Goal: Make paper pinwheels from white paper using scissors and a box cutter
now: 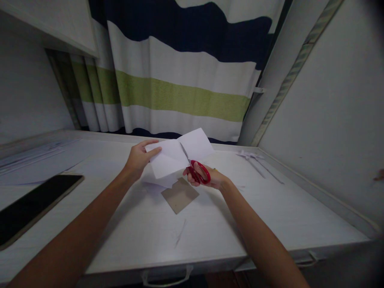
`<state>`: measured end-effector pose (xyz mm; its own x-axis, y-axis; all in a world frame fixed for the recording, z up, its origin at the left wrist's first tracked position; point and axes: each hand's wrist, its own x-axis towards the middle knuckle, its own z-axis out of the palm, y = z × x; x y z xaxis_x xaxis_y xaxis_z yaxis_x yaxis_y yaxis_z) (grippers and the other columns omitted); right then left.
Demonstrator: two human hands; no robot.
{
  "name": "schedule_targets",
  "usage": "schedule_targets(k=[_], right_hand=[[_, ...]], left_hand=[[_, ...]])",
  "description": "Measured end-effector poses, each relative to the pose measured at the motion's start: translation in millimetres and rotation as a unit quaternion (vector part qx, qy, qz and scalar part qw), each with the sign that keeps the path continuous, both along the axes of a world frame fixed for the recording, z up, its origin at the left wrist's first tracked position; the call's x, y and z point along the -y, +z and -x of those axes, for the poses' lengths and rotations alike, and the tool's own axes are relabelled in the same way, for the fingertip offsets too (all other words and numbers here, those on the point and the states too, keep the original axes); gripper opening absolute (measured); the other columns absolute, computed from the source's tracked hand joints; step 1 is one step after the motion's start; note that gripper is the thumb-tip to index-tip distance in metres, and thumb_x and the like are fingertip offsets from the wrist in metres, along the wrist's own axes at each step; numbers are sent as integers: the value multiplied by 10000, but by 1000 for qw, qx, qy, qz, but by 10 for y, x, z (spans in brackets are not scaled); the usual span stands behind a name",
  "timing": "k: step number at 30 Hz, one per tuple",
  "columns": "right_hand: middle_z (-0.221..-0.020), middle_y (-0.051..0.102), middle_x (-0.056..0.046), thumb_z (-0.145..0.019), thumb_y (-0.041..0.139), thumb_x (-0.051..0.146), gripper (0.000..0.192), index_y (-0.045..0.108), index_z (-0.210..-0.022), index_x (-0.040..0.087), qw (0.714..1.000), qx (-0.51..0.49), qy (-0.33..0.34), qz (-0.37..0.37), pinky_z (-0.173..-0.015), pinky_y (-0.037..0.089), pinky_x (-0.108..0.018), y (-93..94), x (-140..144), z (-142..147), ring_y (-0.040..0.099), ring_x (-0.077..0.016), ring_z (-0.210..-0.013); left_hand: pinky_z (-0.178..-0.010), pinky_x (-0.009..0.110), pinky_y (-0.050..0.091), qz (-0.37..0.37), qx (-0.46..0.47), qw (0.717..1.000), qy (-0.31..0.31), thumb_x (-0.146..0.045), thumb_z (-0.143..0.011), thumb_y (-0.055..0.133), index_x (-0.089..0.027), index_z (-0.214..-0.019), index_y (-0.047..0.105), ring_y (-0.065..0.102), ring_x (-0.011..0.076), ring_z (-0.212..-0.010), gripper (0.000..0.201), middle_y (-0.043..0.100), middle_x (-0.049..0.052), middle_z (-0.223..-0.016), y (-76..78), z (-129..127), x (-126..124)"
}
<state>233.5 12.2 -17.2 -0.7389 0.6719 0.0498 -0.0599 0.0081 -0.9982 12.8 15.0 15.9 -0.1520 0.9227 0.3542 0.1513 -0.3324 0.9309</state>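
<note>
My left hand (pixel 141 157) pinches the left edge of a white sheet of paper (pixel 169 158), its thumb on top. In my right hand (pixel 207 176) is a pair of red-handled scissors (pixel 200 172), fingers through the loops. The scissor blades lie along the sheet, which is split or folded there, and its right part angles up and away. Whether the lower blade is beneath the paper cannot be seen. Below the hands, a small square of grey-brown card (pixel 180 197) rests on the white desk (pixel 135 240), partly covered by paper.
A dark phone (pixel 33 208) lies at the left, in front of stacked white papers (pixel 39 160). Thin paper strips (pixel 255 162) are at the far right. A striped curtain (pixel 180 92) hangs behind the desk, and walls rise on both sides. Drawer handles (pixel 167 284) stick out at the front.
</note>
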Motion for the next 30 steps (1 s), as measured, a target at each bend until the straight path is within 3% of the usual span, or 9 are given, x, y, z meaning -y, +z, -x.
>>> schedule_targets(k=[2,6,17,30], right_hand=[[-604,474,-17,-796,316,525,502,510,-893,72,1000,-3,-2,8,-414,276,-199,0,1,-3,395,-61,-480],[-606,462,-18,-799,311,525,506,509,-905,72,1000,-5,-3,29,-422,283,-205,-1,-3,-16,394,-64,-483],[-524,451,5,-827,262,498,487,508,-882,81,1000,4,3,30,-419,278,-208,19,25,7,383,-64,-436],[-467,452,14,-819,308,488,451,521,-778,92,999,10,-10,46,-377,228,-196,34,17,16,354,-50,-384]], left_hand=[[-557,298,463,13,10,1000,-12,-340,-550,641,-98,-962,586,572,169,-602,481,628,79,-772,-20,12,-17],[-580,296,458,1,-27,999,19,-345,-530,649,-111,-915,615,574,193,-673,452,635,79,-830,-37,8,-17],[-620,315,460,-21,-94,994,43,-361,-565,609,-148,-895,633,575,215,-698,394,645,56,-795,-18,7,10],[-635,304,455,-31,-101,994,40,-345,-578,605,-135,-906,627,571,219,-738,390,636,65,-859,-3,14,11]])
